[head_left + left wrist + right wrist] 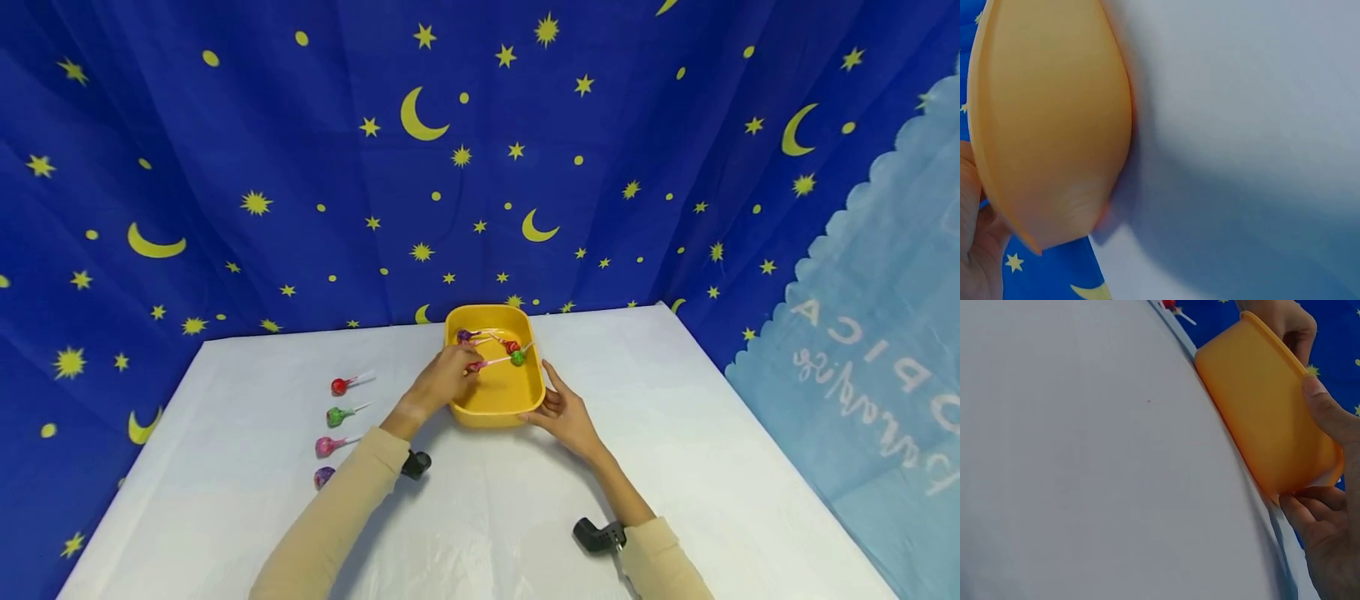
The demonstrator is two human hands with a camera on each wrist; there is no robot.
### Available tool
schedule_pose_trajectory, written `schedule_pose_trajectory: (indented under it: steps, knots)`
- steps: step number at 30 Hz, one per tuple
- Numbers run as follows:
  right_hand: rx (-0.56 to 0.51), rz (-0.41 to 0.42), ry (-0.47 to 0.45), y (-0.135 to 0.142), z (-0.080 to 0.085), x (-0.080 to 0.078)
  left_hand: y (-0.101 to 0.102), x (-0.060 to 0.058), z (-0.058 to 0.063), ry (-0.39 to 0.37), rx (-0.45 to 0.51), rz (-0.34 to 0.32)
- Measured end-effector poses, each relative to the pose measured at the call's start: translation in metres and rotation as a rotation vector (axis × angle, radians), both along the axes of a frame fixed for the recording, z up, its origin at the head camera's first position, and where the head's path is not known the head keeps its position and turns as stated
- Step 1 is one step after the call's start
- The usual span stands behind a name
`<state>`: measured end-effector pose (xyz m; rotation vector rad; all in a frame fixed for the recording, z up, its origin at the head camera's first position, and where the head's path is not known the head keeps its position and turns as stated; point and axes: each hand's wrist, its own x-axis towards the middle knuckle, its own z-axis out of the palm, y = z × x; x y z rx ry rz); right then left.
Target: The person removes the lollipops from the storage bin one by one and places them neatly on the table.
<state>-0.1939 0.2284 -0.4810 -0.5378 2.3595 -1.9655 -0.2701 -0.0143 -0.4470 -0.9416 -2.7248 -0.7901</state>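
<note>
In the head view, a yellow plastic box [501,402] stands near the table's far edge with several lollipops inside. My left hand [442,382] reaches over its left rim, fingertips pinching a pink lollipop [476,366] whose white stick points right. Beside it in the box are a purple lollipop [464,336], a red one [512,346] and a green one [517,357]. My right hand [567,421] grips the box's near right corner, thumb along the rim and curled fingers low against the wall in the right wrist view. The left wrist view shows mostly the box's outer wall [1054,119].
Left of the box, a column of lollipops lies on the white table [187,467]: red [340,386], green [335,416], pink [326,447] and purple [323,477], the last partly behind the left sleeve. A blue star-patterned cloth [360,167] hangs behind the table.
</note>
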Motion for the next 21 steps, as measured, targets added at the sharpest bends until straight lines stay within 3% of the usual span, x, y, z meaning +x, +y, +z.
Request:
schedule_pose_trajectory:
  steps: [9, 21]
  knots:
    - [0.048, -0.031, -0.022, 0.002, 0.002, -0.002, -0.02, -0.002, 0.017, 0.048, 0.016, 0.034]
    - [0.048, -0.025, -0.024, 0.001, 0.002, -0.001, -0.06, -0.007, 0.029, 0.014, -0.006, 0.134]
